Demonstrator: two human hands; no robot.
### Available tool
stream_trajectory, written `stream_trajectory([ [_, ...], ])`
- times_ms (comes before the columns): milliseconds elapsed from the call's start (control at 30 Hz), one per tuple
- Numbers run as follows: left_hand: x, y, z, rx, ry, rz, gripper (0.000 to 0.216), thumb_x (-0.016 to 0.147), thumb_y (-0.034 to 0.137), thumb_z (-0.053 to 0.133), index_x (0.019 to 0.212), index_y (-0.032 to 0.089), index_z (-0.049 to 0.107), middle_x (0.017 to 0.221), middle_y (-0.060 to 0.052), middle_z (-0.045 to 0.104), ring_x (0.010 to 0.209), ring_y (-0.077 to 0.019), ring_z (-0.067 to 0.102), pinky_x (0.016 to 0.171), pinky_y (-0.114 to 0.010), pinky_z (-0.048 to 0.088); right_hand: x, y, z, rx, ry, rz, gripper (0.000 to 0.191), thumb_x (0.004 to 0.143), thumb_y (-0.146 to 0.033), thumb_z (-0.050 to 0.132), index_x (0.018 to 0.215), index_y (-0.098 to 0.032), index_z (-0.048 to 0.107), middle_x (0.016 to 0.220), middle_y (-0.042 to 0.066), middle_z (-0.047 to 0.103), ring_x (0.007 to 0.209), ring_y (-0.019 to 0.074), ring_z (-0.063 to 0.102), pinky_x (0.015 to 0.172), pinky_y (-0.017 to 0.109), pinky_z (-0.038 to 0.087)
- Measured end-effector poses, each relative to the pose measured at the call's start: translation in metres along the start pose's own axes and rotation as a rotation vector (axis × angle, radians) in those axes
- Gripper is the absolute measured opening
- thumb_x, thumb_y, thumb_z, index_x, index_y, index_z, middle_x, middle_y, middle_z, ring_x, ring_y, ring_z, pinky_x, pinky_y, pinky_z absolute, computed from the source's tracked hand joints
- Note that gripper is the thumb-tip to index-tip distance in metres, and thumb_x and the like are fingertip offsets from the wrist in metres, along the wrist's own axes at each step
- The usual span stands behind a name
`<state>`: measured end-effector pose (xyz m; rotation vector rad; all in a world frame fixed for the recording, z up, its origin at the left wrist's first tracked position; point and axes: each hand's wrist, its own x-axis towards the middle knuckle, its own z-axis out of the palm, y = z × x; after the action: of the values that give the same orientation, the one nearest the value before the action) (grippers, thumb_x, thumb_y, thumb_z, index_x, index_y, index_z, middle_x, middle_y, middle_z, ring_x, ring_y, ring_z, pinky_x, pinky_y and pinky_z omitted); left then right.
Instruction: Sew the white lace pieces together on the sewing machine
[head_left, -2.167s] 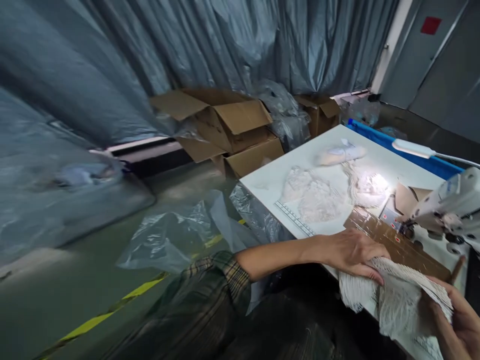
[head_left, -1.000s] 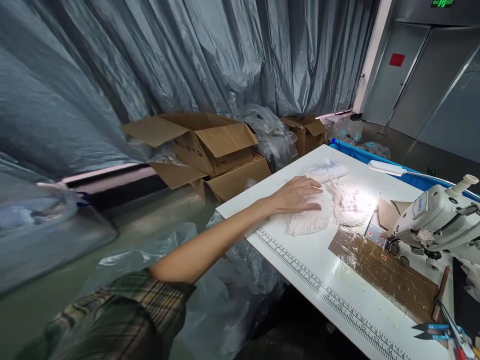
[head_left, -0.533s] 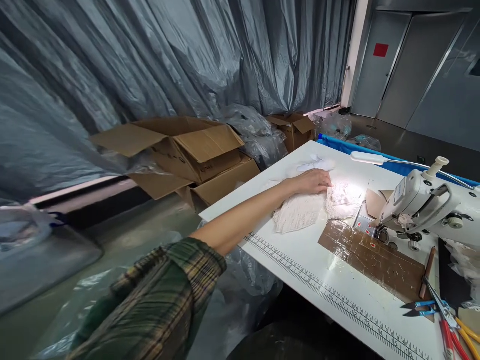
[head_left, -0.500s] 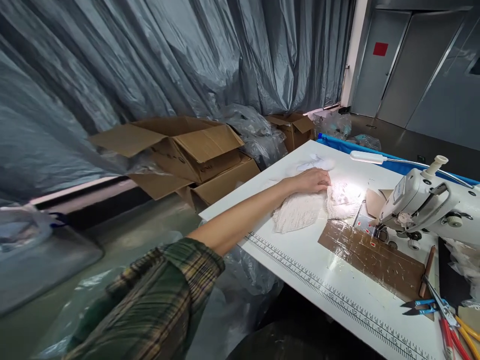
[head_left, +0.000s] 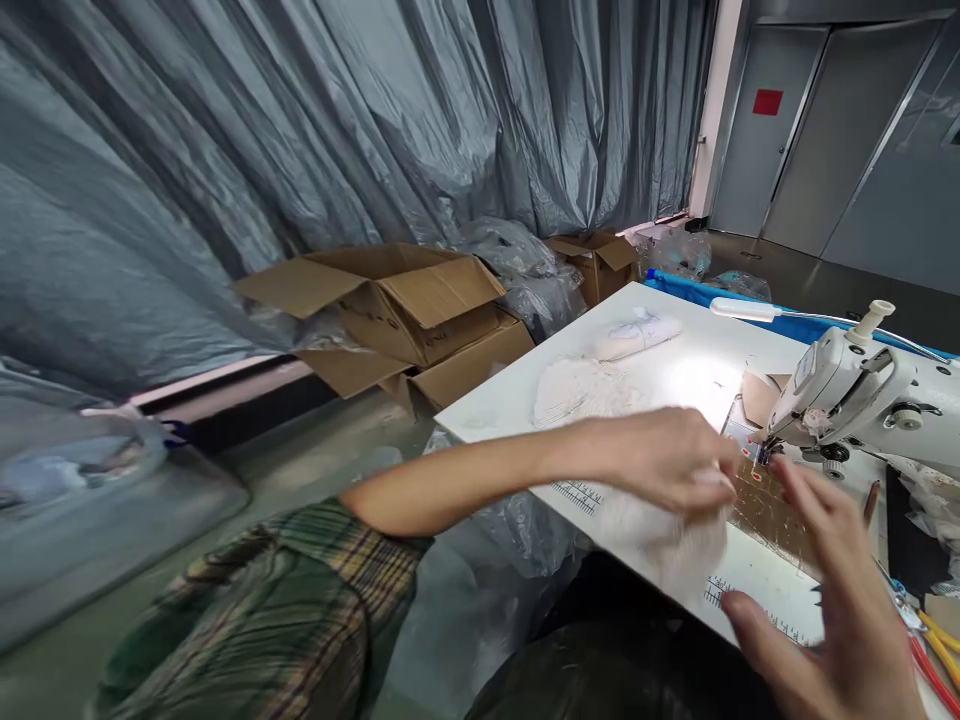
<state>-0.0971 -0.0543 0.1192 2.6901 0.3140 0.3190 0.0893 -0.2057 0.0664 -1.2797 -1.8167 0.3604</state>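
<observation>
My left hand (head_left: pixel 675 460) is closed on a piece of pale lace fabric (head_left: pixel 679 545), which hangs blurred below it over the front part of the table. My right hand (head_left: pixel 840 600) is at the lower right, its thumb and fingers spread, with nothing in it. A gap separates it from the lace fabric. Just beyond my hands stands a white sewing machine (head_left: pixel 862 400). Another pale lace piece (head_left: pixel 581 390) lies flat on the white table (head_left: pixel 480 410), with a rolled white bundle (head_left: pixel 641 335) behind it.
Open cardboard boxes (head_left: pixel 442 290) sit on the floor left of the table, before a grey curtain (head_left: pixel 375 120). A lamp (head_left: pixel 742 309) lights the tabletop. Yellow- and red-handled tools (head_left: pixel 934 650) lie at the right edge. Clear plastic bags (head_left: pixel 517 260) are heaped behind the boxes.
My left hand has come toward me and right from the far side of the table, carrying a lace piece. My right hand has entered at the lower right.
</observation>
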Motion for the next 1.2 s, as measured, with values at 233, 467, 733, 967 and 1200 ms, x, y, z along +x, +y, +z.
stream_trajectory([
  [233,-0.006,0.031,0.030,-0.331,-0.068,-0.006,0.014,0.092,0.031,0.065,0.091,0.017,0.067,0.085,-0.004,0.074,0.075,-0.0141,0.067,0.065,-0.023,0.047,-0.015,0.029,0.018,0.041,-0.306,0.135,0.073,0.088,-0.041,0.060,0.153,-0.028,0.030,0.143,0.010,0.054,0.128,0.0274,0.056,0.100,0.043,0.053],
  [467,-0.002,-0.020,0.039,-0.537,-0.161,-0.117,0.021,0.089,0.028,0.064,0.107,0.017,0.066,0.110,-0.006,0.071,0.099,-0.0158,0.066,0.082,-0.024,0.049,0.006,0.053,-0.007,0.310,-0.442,0.426,0.041,0.081,-0.049,0.059,0.102,-0.017,0.074,0.091,0.006,0.075,0.076,0.0197,0.066,0.067,0.028,0.054],
  [733,0.006,-0.058,0.060,-0.443,-0.224,-0.185,0.048,0.085,0.034,0.066,0.130,0.019,0.055,0.133,-0.009,0.061,0.120,-0.0227,0.058,0.098,-0.033,0.047,0.024,0.076,-0.009,0.173,-0.305,0.549,0.043,0.077,-0.046,0.054,0.100,-0.015,0.073,0.086,0.006,0.073,0.082,0.0208,0.065,0.075,0.032,0.053],
  [967,0.014,-0.052,0.068,-0.416,-0.088,-0.136,0.033,0.091,0.031,0.059,0.121,0.018,0.061,0.116,-0.007,0.071,0.105,-0.0171,0.066,0.089,-0.027,0.049,0.022,0.079,-0.010,0.121,-0.302,0.517,0.048,0.080,-0.052,0.058,0.111,-0.018,0.070,0.100,0.007,0.074,0.093,0.0232,0.067,0.088,0.036,0.052],
  [1200,0.016,-0.054,0.079,-0.476,-0.120,-0.118,0.044,0.090,0.037,0.061,0.129,0.017,0.056,0.122,-0.010,0.066,0.109,-0.0184,0.063,0.090,-0.028,0.049,0.020,0.089,-0.013,-0.113,-0.187,0.560,0.053,0.087,-0.055,0.042,0.106,-0.016,0.073,0.078,0.006,0.069,0.069,0.0192,0.060,0.068,0.032,0.048],
])
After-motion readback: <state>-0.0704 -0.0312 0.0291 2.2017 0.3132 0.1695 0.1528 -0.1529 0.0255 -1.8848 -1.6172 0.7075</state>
